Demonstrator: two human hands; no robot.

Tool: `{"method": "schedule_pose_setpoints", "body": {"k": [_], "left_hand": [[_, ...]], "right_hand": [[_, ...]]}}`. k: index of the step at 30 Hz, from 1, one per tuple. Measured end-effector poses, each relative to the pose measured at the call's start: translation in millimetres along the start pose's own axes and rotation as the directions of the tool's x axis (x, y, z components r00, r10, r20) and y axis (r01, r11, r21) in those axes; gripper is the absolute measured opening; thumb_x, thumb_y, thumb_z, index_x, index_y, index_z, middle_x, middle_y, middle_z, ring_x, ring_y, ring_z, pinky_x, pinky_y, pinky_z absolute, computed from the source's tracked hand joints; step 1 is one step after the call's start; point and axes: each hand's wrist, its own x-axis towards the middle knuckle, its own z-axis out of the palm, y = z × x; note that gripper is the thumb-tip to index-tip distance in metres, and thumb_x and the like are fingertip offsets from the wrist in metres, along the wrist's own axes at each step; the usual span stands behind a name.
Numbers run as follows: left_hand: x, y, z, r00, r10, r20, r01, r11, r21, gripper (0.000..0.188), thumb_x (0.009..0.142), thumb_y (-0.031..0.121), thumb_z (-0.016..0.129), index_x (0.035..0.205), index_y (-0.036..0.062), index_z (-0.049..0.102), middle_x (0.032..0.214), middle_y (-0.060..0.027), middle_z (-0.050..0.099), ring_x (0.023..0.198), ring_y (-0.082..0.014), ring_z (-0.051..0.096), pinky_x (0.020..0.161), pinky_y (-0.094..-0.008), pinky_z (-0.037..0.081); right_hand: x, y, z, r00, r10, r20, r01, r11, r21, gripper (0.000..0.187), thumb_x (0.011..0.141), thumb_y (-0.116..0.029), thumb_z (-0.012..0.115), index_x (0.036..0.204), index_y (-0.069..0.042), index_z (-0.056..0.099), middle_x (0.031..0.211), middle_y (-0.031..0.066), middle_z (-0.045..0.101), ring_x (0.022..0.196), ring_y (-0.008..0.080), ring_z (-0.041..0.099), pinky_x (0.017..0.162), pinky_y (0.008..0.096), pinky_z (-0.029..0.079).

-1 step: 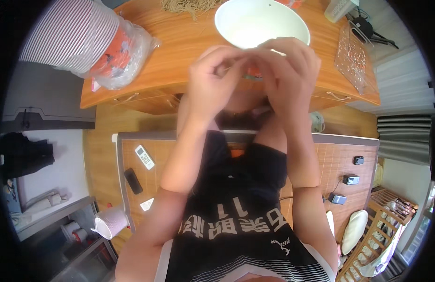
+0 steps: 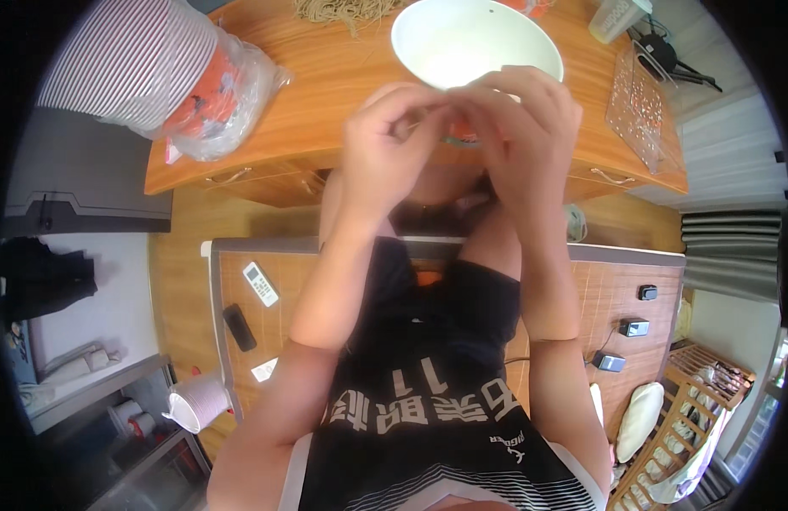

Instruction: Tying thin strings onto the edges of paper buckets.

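My left hand (image 2: pixel 387 145) and my right hand (image 2: pixel 530 128) are raised in front of me, fingertips meeting just before a white bowl (image 2: pixel 470 47). Both are closed in a pinch, thumbs against forefingers. Whatever lies between the fingertips is too small or hidden to name. Partly covered by the fingers, a small red-orange thing (image 2: pixel 463 129) with a green edge shows at the desk's front edge. The bowl stands on the wooden desk (image 2: pixel 326 102), and its near rim is hidden behind my right hand.
Nested tubs (image 2: pixel 126 64) in clear plastic stand at the desk's left. A bundle of tan strings (image 2: pixel 347 10) lies at the back. To the right are a clear beaded tray (image 2: pixel 641 111) and a plastic cup (image 2: pixel 617 19). A remote control (image 2: pixel 260 284) and phone (image 2: pixel 239 327) lie beside me.
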Motion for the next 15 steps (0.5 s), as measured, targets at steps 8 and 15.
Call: {"method": "schedule_pose_setpoints", "body": {"k": [8,15], "left_hand": [[2.0,10.2,-0.4,1.0,0.012,0.015,-0.012,1.0,-0.006,0.014,0.085,-0.006,0.071,0.099,-0.0015,0.073,0.097,-0.0102,0.069,0.086,-0.0163,0.07,0.074,-0.0271,0.056],[0.2,5.1,-5.9,0.981,0.188,-0.054,-0.171,0.959,0.227,0.018,0.079,-0.005,0.073,0.095,0.0037,0.074,0.089,-0.0109,0.07,0.078,-0.0241,0.07,0.067,-0.0295,0.056]], "right_hand": [[5.1,3.8,-8.7,0.978,0.156,0.138,-0.171,0.979,0.112,0.015,0.075,-0.012,0.078,0.088,-0.019,0.075,0.094,-0.0046,0.07,0.102,0.0195,0.062,0.086,0.0356,0.039],[9.5,8.7,-6.2,0.983,-0.137,0.12,0.131,0.99,0.058,0.017,0.071,-0.014,0.079,0.088,-0.016,0.075,0.095,-0.0052,0.069,0.1,0.0171,0.063,0.085,0.0351,0.041]]}}
